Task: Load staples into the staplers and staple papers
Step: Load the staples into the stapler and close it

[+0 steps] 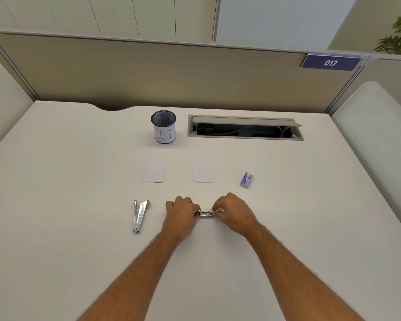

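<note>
Both hands (206,213) gripping a small stapler (204,213), blue sign (331,63) reading "017", mesh cup (163,126) label illegible

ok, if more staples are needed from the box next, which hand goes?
Right, probably. The staple box lies on the right side of the desk, just beyond the right hand. The left hand grips the stapler and would have to cross over.
</note>
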